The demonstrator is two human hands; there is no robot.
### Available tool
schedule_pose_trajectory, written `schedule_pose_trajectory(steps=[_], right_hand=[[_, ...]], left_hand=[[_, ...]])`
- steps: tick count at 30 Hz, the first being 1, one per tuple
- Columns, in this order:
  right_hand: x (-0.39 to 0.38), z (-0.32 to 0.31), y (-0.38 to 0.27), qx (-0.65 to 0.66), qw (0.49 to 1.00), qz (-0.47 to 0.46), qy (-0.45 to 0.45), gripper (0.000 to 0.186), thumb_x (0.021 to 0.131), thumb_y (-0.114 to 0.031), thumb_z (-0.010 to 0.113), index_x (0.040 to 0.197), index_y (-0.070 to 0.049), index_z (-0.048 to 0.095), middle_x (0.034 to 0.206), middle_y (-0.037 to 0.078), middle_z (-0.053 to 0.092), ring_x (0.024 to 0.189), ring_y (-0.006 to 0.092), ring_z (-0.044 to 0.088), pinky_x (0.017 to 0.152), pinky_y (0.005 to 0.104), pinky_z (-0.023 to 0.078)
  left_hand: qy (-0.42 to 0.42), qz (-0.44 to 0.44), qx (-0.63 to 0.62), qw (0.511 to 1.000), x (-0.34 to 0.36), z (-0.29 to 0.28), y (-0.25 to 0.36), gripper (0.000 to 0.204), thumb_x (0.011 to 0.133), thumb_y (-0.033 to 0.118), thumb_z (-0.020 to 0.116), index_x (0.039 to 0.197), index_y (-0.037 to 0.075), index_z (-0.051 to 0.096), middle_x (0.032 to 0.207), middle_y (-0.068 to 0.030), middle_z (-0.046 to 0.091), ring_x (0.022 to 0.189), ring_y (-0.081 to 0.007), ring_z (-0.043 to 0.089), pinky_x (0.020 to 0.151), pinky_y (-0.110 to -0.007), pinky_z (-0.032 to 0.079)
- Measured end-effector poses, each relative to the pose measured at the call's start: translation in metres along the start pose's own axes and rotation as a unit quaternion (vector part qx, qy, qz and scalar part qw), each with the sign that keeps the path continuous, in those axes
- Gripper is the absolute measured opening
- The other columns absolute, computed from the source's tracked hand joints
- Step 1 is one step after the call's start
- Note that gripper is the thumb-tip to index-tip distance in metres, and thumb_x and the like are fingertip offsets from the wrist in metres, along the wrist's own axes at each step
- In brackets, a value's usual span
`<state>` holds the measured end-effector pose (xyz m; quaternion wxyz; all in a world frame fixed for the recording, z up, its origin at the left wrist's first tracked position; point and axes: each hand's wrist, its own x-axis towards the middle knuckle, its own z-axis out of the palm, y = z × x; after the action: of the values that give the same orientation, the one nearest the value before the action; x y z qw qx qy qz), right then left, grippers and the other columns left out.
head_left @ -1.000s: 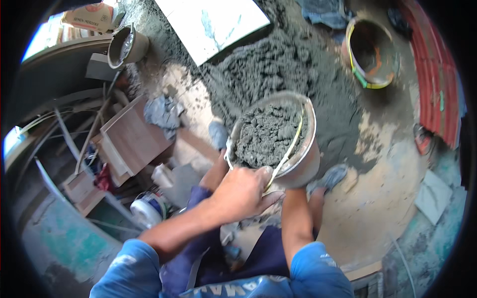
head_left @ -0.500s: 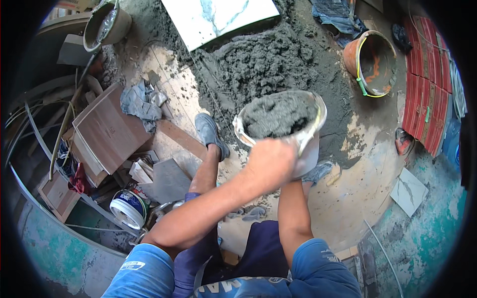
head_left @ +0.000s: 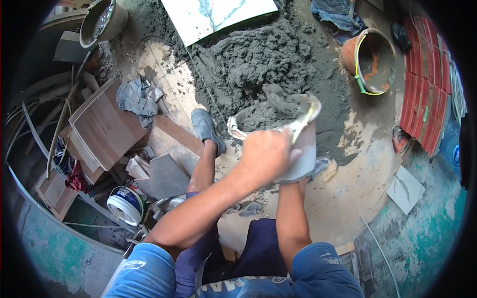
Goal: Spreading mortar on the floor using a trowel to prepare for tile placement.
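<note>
bucket (head_left: 303,155) tipped further forward, left fingers (head_left: 286,143) gripping its rim (head_left: 234,128), right fingers hidden, grip unclear

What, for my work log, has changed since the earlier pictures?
The held bucket has tipped forward, and its mortar is sliding out toward the heap. The left hand still holds it. The orange bucket and big tile stayed put.
</note>
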<state>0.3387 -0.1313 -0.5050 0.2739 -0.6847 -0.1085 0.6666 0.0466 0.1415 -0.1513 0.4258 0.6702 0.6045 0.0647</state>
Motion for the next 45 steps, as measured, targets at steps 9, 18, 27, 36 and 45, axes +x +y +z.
schedule_pose_trajectory(steps=[9,18,27,36,45], right_hand=[[-0.064,-0.034,0.031,-0.053,0.998,0.026,-0.02,0.042,0.1,-0.03,0.049,0.126,0.002,0.056,0.123,0.018,0.063,0.111,0.0316,0.061,0.093,0.039,0.048],[-0.044,-0.037,0.017,-0.099,0.993,0.059,-0.019,0.042,0.1,-0.029,0.049,0.126,0.002,0.056,0.124,0.017,0.063,0.111,0.0318,0.061,0.093,0.0391,0.048],[-0.022,-0.035,0.01,-0.149,0.985,0.078,-0.027,0.041,0.1,-0.029,0.049,0.126,0.002,0.056,0.124,0.017,0.063,0.112,0.032,0.061,0.094,0.0392,0.048],[-0.034,-0.078,-0.007,-0.188,0.979,0.072,-0.023,0.04,0.1,-0.028,0.049,0.126,0.002,0.056,0.124,0.016,0.063,0.112,0.0323,0.061,0.094,0.0393,0.048],[-0.002,-0.052,-0.047,-0.204,0.976,0.064,-0.031,0.04,0.1,-0.027,0.049,0.126,0.002,0.056,0.124,0.016,0.063,0.113,0.0325,0.061,0.094,0.0394,0.049]], left_hand=[[-0.01,-0.006,-0.021,1.0,-0.032,0.035,-0.015,0.041,0.079,0.041,0.072,0.078,0.001,0.062,0.06,-0.0186,0.062,0.055,-0.0339,0.065,0.052,-0.044,0.052],[-0.01,-0.02,-0.029,0.999,-0.019,0.029,-0.017,0.039,0.077,0.038,0.074,0.079,0.0,0.064,0.06,-0.0182,0.062,0.054,-0.0344,0.064,0.05,-0.044,0.051],[0.002,-0.057,-0.018,0.998,-0.005,0.042,-0.029,0.042,0.078,0.042,0.072,0.076,0.001,0.068,0.06,-0.0193,0.063,0.054,-0.0361,0.064,0.053,-0.047,0.052],[0.014,0.004,-0.037,0.999,-0.054,0.037,0.007,0.043,0.074,0.041,0.077,0.095,0.004,0.068,0.061,-0.0161,0.063,0.056,-0.0342,0.065,0.052,-0.043,0.052],[-0.007,-0.064,-0.098,0.993,-0.027,0.02,-0.001,0.044,0.076,0.034,0.077,0.099,-0.001,0.065,0.068,-0.0224,0.064,0.062,-0.0395,0.065,0.056,-0.047,0.053]])
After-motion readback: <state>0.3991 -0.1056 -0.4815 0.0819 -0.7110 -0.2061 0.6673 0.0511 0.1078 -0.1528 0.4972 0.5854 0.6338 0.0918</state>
